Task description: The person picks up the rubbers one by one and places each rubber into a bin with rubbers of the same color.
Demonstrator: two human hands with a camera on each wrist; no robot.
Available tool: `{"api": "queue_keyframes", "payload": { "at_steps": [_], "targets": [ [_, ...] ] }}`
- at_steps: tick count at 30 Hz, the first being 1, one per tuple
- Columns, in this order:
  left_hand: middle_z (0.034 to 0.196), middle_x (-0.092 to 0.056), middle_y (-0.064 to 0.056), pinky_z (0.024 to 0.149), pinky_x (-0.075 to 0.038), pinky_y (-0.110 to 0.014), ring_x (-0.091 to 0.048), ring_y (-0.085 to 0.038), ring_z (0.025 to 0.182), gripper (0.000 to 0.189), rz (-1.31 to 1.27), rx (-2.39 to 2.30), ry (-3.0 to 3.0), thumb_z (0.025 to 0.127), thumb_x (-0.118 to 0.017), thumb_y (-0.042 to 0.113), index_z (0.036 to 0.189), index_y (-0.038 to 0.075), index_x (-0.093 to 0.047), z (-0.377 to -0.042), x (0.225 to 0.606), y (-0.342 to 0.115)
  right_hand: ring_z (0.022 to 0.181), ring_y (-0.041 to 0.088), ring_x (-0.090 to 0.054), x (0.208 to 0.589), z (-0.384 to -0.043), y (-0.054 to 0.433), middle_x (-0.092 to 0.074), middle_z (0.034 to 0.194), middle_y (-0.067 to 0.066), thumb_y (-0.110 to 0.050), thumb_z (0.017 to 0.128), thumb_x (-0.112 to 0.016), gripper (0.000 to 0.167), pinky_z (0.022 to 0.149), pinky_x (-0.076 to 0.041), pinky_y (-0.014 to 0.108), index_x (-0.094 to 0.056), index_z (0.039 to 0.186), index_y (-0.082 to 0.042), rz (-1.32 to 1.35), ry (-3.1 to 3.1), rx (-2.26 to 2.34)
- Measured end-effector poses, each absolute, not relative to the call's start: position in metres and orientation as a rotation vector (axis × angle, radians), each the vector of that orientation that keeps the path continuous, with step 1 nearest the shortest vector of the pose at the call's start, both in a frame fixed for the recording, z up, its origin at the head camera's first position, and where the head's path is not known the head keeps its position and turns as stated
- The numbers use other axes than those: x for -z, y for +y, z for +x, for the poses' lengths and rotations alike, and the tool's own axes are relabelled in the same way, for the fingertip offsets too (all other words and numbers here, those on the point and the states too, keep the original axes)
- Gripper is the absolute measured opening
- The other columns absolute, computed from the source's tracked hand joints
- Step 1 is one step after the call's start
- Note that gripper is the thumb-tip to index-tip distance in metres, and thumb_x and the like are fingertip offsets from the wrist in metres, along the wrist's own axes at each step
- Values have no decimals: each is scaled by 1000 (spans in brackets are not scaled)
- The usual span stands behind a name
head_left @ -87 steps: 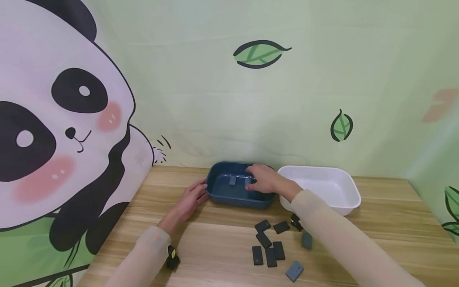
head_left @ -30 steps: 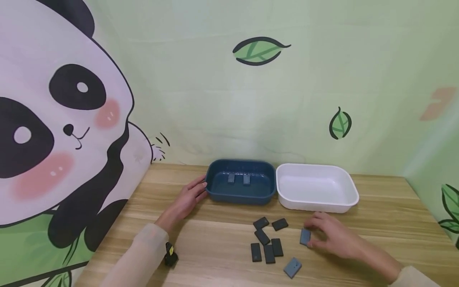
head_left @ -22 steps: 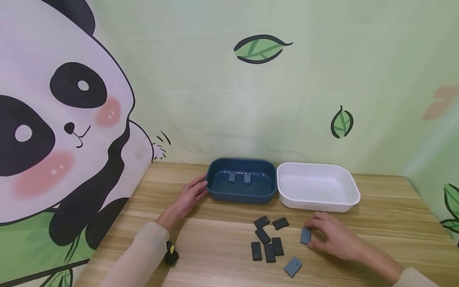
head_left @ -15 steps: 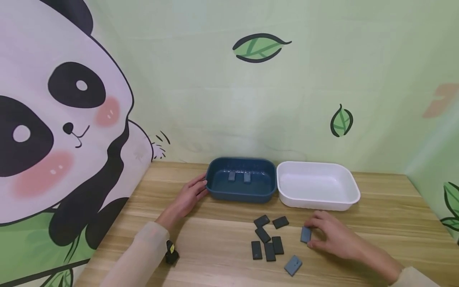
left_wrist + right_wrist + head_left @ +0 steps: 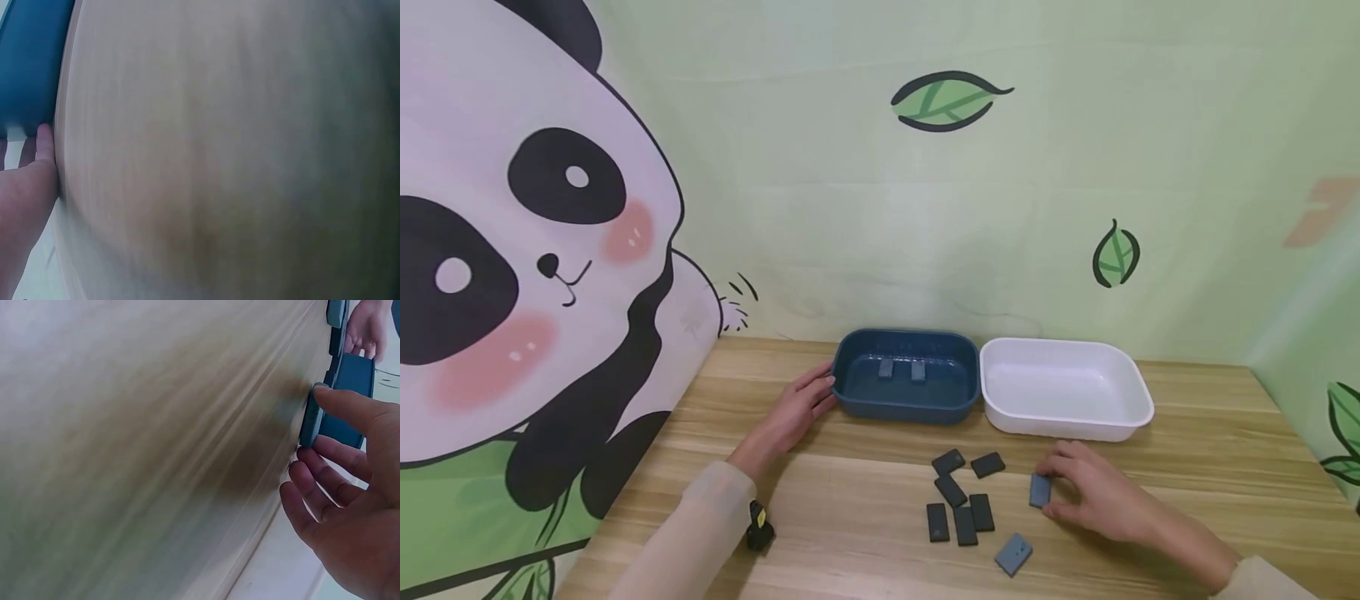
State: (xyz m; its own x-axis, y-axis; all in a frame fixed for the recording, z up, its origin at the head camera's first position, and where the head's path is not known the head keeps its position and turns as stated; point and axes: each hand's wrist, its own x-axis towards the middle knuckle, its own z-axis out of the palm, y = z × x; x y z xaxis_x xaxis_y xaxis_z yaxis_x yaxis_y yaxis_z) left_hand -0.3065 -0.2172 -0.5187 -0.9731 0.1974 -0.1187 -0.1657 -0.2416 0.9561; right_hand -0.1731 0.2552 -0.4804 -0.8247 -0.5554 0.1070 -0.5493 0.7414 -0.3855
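Observation:
My left hand (image 5: pixel 793 412) rests its straight fingers against the left end of the dark blue basin (image 5: pixel 906 410). The left wrist view has those fingertips at the end wall of the basin (image 5: pixel 31 69). Two small blue-grey blocks, one of them the right block (image 5: pixel 918 371), lie inside. On the table, right of the black pieces, my right hand (image 5: pixel 1101 496) pinches a flat blue-grey rectangular block (image 5: pixel 1040 491). Thumb and index finger hold opposite ends of this block (image 5: pixel 311 422) in the right wrist view; the other fingers curve beside it.
A white basin (image 5: pixel 1067 427) stands against the blue one, before the wall. Several flat black rectangular pieces (image 5: pixel 966 526) lie in a loose cluster on the wooden table (image 5: pixel 850 525). Another blue-grey block (image 5: pixel 1013 554), with small dark dots, lies nearer the front.
My right hand has left the blue basin and come down to the blue-grey block on the table, where it has stayed for the last second. The left hand keeps its place.

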Motion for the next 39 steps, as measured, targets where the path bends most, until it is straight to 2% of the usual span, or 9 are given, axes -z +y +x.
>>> {"api": "queue_keyframes", "payload": {
  "at_steps": [5, 11, 21, 28, 31, 39],
  "targets": [
    [165, -38, -23, 119, -41, -39, -42, -33, 149, 54, 55, -2302, 1776, 112, -49, 10, 163, -2, -34, -306, 518, -216, 107, 15, -62, 478, -174, 255, -65, 117, -7, -29, 86, -89, 40, 94, -57, 44, -74, 121, -13, -926, 2896, 642],
    [164, -40, -23, 119, -41, -40, -44, -32, 148, 54, 53, -2308, 1781, 112, -50, 10, 162, -1, -35, -307, 519, -216, 98, 11, -61, 473, -175, 247, -63, 110, -12, -26, 86, -89, 40, 85, -57, 35, -76, 122, -14, -1035, 2954, 696],
    [164, -40, -21, 119, -41, -41, -44, -32, 148, 53, 74, -2294, 1795, 112, -50, 11, 162, 0, -36, -306, 519, -217, 104, 15, -65, 449, -180, 198, -64, 111, -13, -25, 89, -87, 38, 92, -58, 38, -76, 124, -16, -1085, 2878, 839],
    [165, -38, -22, 118, -43, -40, -43, -33, 148, 54, 85, -2311, 1791, 112, -50, 10, 163, -2, -35, -306, 520, -218, 101, 18, -66, 436, -202, 162, -64, 105, -3, -21, 90, -85, 33, 87, -59, 39, -75, 120, -11, -1211, 2832, 911],
    [166, -37, -22, 117, -43, -39, -43, -34, 149, 54, 92, -2318, 1787, 112, -49, 8, 163, -2, -34, -305, 520, -218, 100, 17, -66, 429, -214, 150, -63, 104, -2, -21, 91, -85, 34, 87, -60, 41, -74, 121, -8, -1222, 2829, 956],
    [165, -39, -23, 118, -42, -39, -42, -34, 149, 54, 98, -2309, 1783, 112, -49, 10, 162, -2, -34, -305, 519, -215, 100, 27, -66, 422, -251, 125, -64, 105, 9, -22, 93, -84, 40, 87, -58, 43, -73, 125, -1, -1185, 2901, 937]
  ]
}}
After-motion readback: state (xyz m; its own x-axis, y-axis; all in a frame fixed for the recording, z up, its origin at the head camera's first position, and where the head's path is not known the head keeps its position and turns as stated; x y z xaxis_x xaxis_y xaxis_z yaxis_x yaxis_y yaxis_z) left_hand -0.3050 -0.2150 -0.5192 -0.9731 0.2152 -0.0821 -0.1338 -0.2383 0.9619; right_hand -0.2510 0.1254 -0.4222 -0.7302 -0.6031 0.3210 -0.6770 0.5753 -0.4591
